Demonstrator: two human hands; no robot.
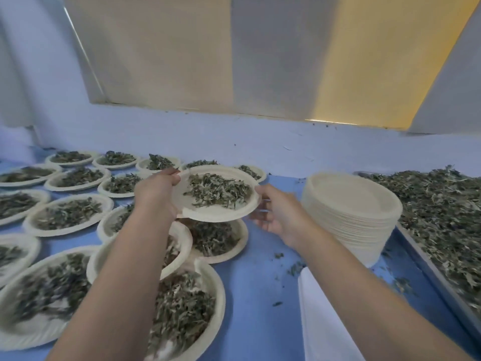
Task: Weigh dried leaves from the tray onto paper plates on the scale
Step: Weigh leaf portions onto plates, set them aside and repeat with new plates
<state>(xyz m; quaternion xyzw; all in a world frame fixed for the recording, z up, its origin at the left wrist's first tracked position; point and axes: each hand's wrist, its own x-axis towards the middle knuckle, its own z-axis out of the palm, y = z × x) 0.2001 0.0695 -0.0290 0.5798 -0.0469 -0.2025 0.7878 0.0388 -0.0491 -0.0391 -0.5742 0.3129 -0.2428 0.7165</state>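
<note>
I hold a paper plate (208,212) heaped with dried leaves (217,190) in the air above the blue table. My left hand (156,190) grips its left rim from below. My right hand (273,212) is at its right rim, fingers spread and blurred; whether it still touches the plate is unclear. A metal tray (426,259) full of loose dried leaves (442,204) lies at the right. A white object (322,321), perhaps the scale, shows at the bottom, partly behind my right forearm.
Several filled paper plates (67,212) cover the left half of the table, one (229,246) directly under the held plate. A tall stack of empty plates (351,204) stands right of my hands. Leaf crumbs (294,267) dot the blue surface. A wall runs behind.
</note>
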